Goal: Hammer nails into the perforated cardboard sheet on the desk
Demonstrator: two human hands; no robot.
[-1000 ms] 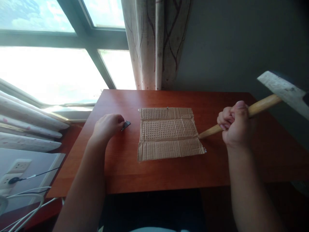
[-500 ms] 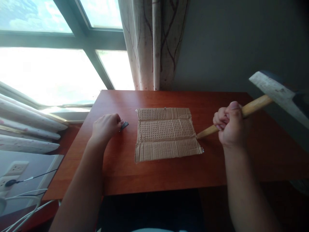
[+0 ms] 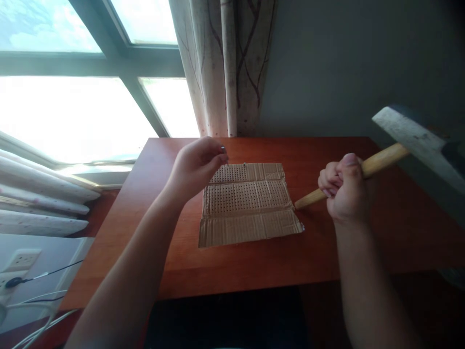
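Observation:
My right hand [image 3: 347, 189] is wrapped around the wooden handle of a hammer [image 3: 385, 157]. The hammer's metal head is raised on the right, and the handle's lower end reaches the right edge of the cardboard. Over the far left part of that perforated cardboard sheet [image 3: 250, 228], my left hand [image 3: 199, 167] is closed in a pinch. A small, shiny nail [image 3: 223, 149] shows at its fingertips, mostly hidden by them. Rows of small holes cover the sheet's middle strip and much of its far strip; the near strip looks unpierced. My left hand and forearm hide the spot where thin nails lay.
The cardboard lies flat on a reddish-brown wooden table [image 3: 254, 269]. Behind the table hang a patterned curtain [image 3: 214, 72] and a grey wall. A bright window [image 3: 72, 116] is at the left, above a wall socket [image 3: 23, 261] with cables.
My left hand has lifted from beside the thin nails and moved right and away from me, over the cardboard, with a nail in its fingers. My right hand keeps the hammer nearly still.

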